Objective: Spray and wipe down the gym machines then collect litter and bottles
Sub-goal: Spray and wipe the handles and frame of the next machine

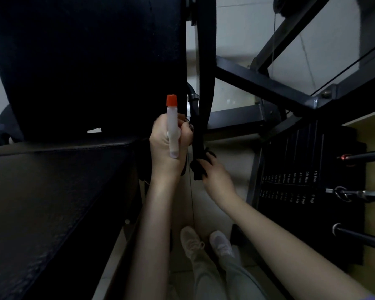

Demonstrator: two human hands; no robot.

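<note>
Wiping the machine's upright bar (pixel 196 126) at centre frame, spray bottle (pixel 172 118) waiting in the other hand.
Left hand (pixel 169 146) is wrapping its fingers (pixel 185 128) tight round the bottle, orange nozzle pointing up. Right hand (pixel 217 172) is pinching a dark cloth (pixel 198 169) against the bar. Risks: left knuckles are crowding the bar and could bump the trigger, misting the seat pad (pixel 63 180); the bunched cloth could be missing the bar's far side.
</note>
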